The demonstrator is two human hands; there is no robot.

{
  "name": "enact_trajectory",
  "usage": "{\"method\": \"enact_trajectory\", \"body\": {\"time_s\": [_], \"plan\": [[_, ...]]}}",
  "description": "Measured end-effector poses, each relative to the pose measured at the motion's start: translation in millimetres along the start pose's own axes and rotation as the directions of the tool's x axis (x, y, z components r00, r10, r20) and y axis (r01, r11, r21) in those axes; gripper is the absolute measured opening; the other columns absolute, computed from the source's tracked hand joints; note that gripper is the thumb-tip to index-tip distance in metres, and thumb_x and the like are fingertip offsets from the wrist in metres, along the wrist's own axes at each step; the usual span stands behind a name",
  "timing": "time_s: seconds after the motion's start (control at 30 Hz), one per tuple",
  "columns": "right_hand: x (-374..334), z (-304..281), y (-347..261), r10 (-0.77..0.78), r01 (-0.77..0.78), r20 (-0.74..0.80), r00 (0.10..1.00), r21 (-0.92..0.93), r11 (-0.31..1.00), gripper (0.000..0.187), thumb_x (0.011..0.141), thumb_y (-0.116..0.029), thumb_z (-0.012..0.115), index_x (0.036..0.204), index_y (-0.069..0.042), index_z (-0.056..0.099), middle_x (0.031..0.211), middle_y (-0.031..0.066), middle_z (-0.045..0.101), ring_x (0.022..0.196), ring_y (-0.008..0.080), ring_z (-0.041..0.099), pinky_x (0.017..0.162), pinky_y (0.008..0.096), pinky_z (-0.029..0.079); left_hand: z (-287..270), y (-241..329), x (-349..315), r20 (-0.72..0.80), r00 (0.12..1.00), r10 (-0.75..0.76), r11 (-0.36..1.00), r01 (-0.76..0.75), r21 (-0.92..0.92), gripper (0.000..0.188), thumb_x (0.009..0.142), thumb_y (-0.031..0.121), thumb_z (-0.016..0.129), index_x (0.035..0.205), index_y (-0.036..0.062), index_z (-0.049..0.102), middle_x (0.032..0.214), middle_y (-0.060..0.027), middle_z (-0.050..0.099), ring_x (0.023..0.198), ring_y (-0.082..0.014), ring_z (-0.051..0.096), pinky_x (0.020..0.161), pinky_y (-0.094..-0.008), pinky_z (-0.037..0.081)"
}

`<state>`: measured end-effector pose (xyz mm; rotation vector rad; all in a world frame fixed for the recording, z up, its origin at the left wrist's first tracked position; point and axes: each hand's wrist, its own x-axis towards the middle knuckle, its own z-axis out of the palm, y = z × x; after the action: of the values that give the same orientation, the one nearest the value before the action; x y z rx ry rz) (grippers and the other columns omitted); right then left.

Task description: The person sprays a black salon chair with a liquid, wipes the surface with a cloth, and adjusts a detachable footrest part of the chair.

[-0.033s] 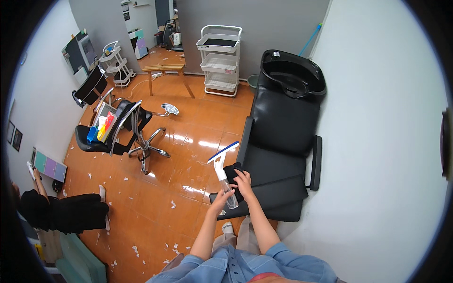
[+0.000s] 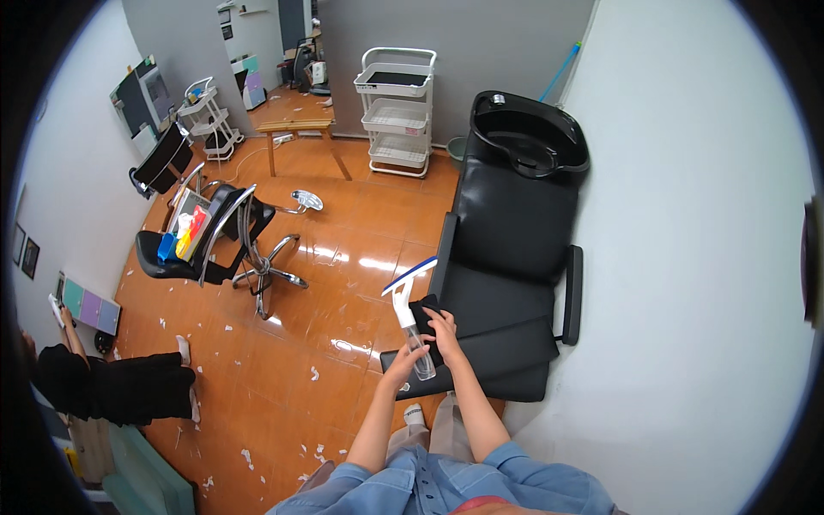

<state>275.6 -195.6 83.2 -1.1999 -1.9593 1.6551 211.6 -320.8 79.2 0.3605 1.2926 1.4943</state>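
Note:
A spray squeegee [image 2: 402, 307] with a white neck, a blue-edged blade and a clear bottle is tilted in front of me, blade end away from me. My left hand [image 2: 400, 369] is closed around its clear bottle. Close beside it, my right hand [image 2: 444, 335] grips a black cloth [image 2: 427, 312] that lies against the bottle's right side; part of the cloth is hidden by the fingers. Both hands are above the foot end of a black reclining shampoo chair [image 2: 506, 296].
A black wash basin [image 2: 532, 137] tops the shampoo chair. A white three-tier trolley [image 2: 396, 112] and a wooden stool [image 2: 296, 126] stand by the wall. Left, a salon chair [image 2: 163, 249] carries colourful packets. Another person [image 2: 129, 386] is at far left; paper scraps litter the tiled floor.
The squeegee's blade end has shifted very slightly to the right. Both hands keep the same grip.

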Motion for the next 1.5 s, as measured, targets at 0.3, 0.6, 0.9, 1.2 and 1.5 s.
{"method": "enact_trajectory", "body": {"time_s": [0.3,0.6,0.9,1.2,1.5], "plan": [[-35.2,-67.4,-38.5,-0.077,0.065,-0.117,0.99,-0.103,0.993,0.042,0.092,-0.049,0.046,0.122,-0.024,0.061,0.14,0.012,0.034,0.13,0.0325,0.027,0.107,0.0506,0.018,56.0,22.2,9.8,0.181,0.983,0.023,0.988,-0.049,0.143,0.043,0.086,0.024,0.065,0.124,0.0066,0.056,0.107,-0.0044,0.059,0.098,-0.0138,0.052,0.088,-0.0295,0.04],[-38.3,-130.1,-35.4,-0.063,0.185,-0.357,0.932,0.32,0.929,0.023,0.09,-0.018,0.06,0.102,0.001,0.054,0.076,0.0039,0.059,0.07,0.009,0.057,0.065,0.0228,0.045,122.4,-12.9,45.2,0.4,0.907,0.135,0.822,-0.328,0.465,0.048,0.079,0.018,0.072,0.121,0.0005,0.056,0.101,-0.008,0.063,0.092,-0.0138,0.059,0.082,-0.0297,0.045],[-48.9,-204.4,-12.3,0.28,0.239,-0.532,0.799,0.708,0.665,0.051,0.093,-0.048,0.049,0.07,-0.003,0.056,0.053,0.0038,0.052,0.045,0.0137,0.052,0.044,0.0261,0.043,170.1,-12.2,54.2,0.323,0.946,0.017,0.96,-0.106,0.259,0.051,0.08,0.019,0.073,0.128,0.011,0.056,0.123,-0.0091,0.056,0.112,-0.0187,0.052,0.098,-0.0293,0.038],[-36.8,-256.2,36.7,0.488,0.22,-0.716,0.5,0.65,0.728,0.057,0.093,-0.046,0.049,0.054,-0.005,0.049,0.045,0.0035,0.046,0.037,0.0125,0.046,0.037,0.0252,0.035,181.3,-12.7,95.7,0.221,0.975,-0.021,0.975,-0.029,0.221,0.04,0.099,0.035,0.042,0.125,0.0087,0.059,0.126,-0.006,0.056,0.124,-0.0176,0.043,0.107,-0.0289,0.026],[-12.2,-266.7,72.9,0.485,0.206,-0.736,0.472,0.627,0.751,0.048,0.094,-0.035,0.048,0.055,-0.005,0.048,0.046,0.0046,0.047,0.035,0.0124,0.044,0.035,0.0258,0.034,210.2,-24.1,123.4,0.171,0.98,-0.1,0.983,0.071,0.171,0.04,0.097,0.031,0.039,0.12,0.0082,0.062,0.122,-0.0051,0.058,0.115,-0.0155,0.05,0.098,-0.0269,0.033]]}}
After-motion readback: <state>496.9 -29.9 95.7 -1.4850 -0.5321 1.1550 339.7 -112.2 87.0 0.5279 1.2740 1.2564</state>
